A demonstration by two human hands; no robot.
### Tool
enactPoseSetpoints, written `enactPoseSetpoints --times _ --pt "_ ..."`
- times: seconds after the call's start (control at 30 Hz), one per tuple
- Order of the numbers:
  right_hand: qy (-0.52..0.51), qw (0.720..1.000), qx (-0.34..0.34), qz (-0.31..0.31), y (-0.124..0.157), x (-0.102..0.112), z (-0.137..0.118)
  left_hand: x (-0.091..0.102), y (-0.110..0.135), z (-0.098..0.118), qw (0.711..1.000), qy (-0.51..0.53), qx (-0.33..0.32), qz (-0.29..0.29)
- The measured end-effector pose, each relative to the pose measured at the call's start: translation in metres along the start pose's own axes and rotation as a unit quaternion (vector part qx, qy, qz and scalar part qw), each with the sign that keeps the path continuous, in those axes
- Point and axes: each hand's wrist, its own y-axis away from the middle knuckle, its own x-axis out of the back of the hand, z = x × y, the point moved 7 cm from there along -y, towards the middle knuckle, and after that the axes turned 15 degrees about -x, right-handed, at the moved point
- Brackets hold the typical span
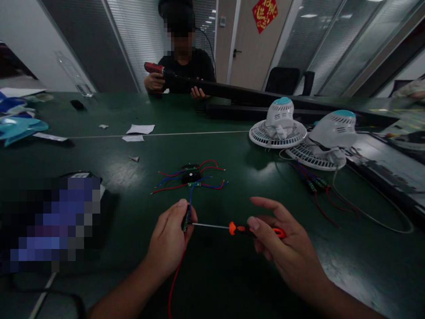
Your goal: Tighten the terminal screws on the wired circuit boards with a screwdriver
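1. At 7 o'clock in my view, my left hand (171,230) pinches a small circuit board (186,219) on edge, presumably to steady it and turn its side toward the tool.
2. At 4 o'clock, my right hand (285,239) grasps a screwdriver (241,228) lightly by its handle, perhaps for fine control; the shaft points to 9 o'clock. I cannot tell whether its tip touches the board.
3. At 1 o'clock from the left hand, two wired modules (191,178) lie on the tabletop (219,274), leads spread sideways, probably to avoid tangling.
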Motion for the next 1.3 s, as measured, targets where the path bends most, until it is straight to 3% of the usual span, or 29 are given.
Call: enactPoseSetpoints --times 0.3,0.57,0.93,1.3 --pt "-0.017 1.000 0.001 -0.013 -0.005 -0.002 0.003 0.001 0.001 -0.001 1.000 0.025 0.003 -0.007" --pt "0.028 0.999 -0.028 -0.022 -0.001 -0.001 0.003 -0.001 0.000 0.004 0.999 0.043 -0.007 0.004" --pt "0.076 0.996 -0.004 0.036 -0.001 0.006 -0.001 -0.005 -0.001 0.006 0.997 0.071 -0.035 -0.010" --pt "0.051 0.997 0.015 0.058 -0.003 0.012 0.005 -0.007 -0.002 0.005 0.996 0.081 -0.039 -0.014"
